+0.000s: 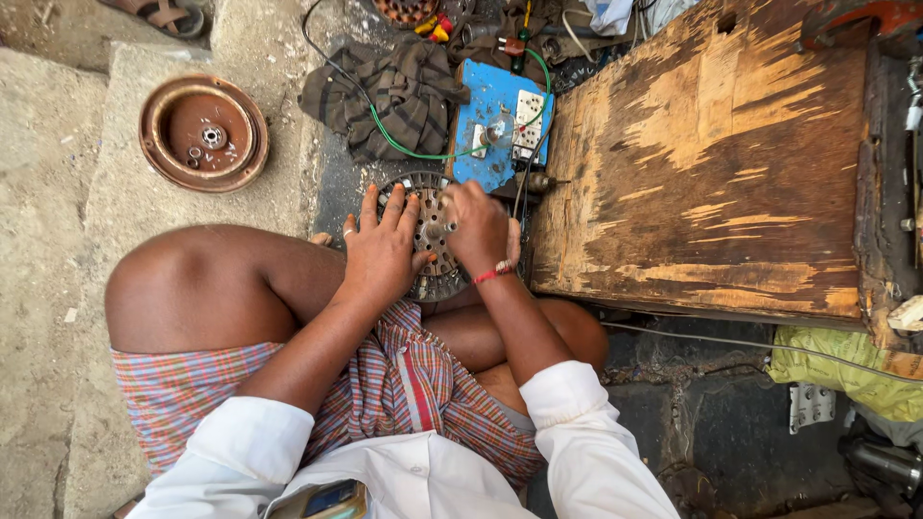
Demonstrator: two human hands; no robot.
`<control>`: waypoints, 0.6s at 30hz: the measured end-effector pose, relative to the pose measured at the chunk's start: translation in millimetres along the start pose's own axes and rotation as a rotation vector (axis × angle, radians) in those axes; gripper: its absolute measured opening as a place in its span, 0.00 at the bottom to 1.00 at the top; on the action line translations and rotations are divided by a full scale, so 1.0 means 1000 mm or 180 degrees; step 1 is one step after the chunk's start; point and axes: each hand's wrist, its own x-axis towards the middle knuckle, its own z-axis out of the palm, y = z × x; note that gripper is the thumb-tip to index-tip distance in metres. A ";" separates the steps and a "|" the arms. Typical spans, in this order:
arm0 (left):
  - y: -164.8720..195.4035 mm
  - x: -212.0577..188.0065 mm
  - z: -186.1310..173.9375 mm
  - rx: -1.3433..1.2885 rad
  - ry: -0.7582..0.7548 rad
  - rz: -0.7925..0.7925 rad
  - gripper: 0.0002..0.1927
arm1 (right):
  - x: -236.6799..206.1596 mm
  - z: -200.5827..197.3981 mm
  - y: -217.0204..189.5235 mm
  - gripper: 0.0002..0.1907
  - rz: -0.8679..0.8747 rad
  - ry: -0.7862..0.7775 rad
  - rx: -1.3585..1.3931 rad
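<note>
- The left hand [380,252] lies spread, palm down, on the left part of a round slotted metal core [430,235], fingers fanned over its rim.
- The right hand [481,231] is curled over the core's middle and right side; its fingertips look bunched on something at the hub, but what they pinch is hidden.
- The core sits on the floor just ahead of the person's crossed legs, touching the near left corner of a worn wooden board [707,159].
- Just beyond the core lies a blue switch board [486,120] with a green wire [385,135] looping round it, and a crumpled dark cloth [399,91] to its left.
- A round brown metal cover [204,133] rests apart on the concrete ledge at the left, open side up.
- Judging by this, the unit is already opened; work on the core's centre looks under way, and the cover is still off.
</note>
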 end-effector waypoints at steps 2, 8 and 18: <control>0.000 0.000 0.000 -0.0054 0.0023 0.0001 0.48 | 0.003 0.001 0.003 0.06 -0.0370 0.0280 0.0044; -0.001 0.000 -0.001 0.0019 -0.0062 0.0031 0.48 | 0.005 -0.002 0.010 0.06 -0.0524 0.0371 -0.0064; 0.001 0.000 -0.002 -0.0015 -0.0095 0.0025 0.49 | -0.004 -0.001 0.002 0.06 -0.0454 0.0195 0.0116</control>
